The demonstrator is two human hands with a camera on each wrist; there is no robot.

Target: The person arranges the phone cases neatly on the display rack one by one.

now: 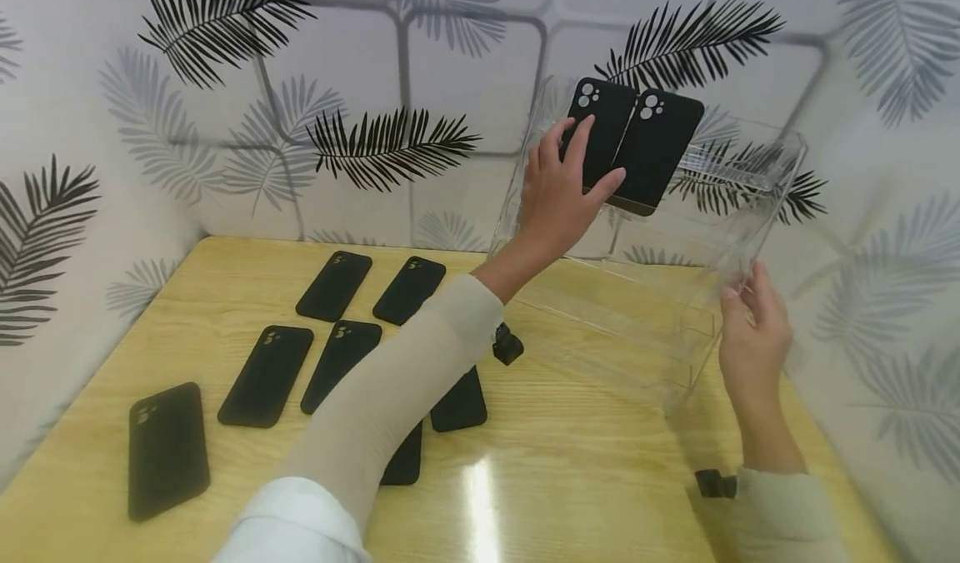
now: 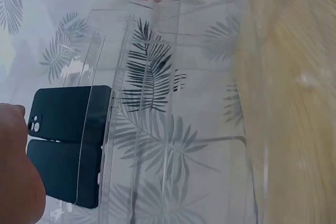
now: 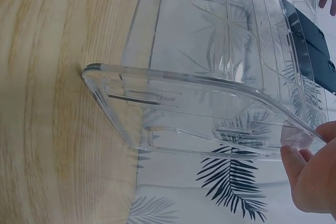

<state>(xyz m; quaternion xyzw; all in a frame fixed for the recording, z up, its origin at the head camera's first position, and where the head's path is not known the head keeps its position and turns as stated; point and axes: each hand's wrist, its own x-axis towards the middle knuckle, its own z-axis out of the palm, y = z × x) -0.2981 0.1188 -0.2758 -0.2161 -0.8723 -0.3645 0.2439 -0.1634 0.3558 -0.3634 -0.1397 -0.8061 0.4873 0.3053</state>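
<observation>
Two black phone cases, a left one (image 1: 607, 134) and a right one (image 1: 660, 148), lean side by side on the top tier of a clear acrylic display stand (image 1: 738, 242). My left hand (image 1: 558, 192) is over the left case with fingers spread; whether its fingertips touch the case, I cannot tell. Only part of that hand (image 2: 18, 169) shows in the left wrist view, beside the cases. My right hand (image 1: 757, 338) holds the stand's right side panel. In the right wrist view, thumb and fingers of the right hand (image 3: 315, 174) pinch the panel's edge.
Several more black phone cases (image 1: 266, 376) lie spread over the left and middle of the wooden table (image 1: 570, 480). Small black clips (image 1: 507, 345) show near each wrist. A leaf-patterned wall covering (image 1: 465, 72) stands close behind the stand.
</observation>
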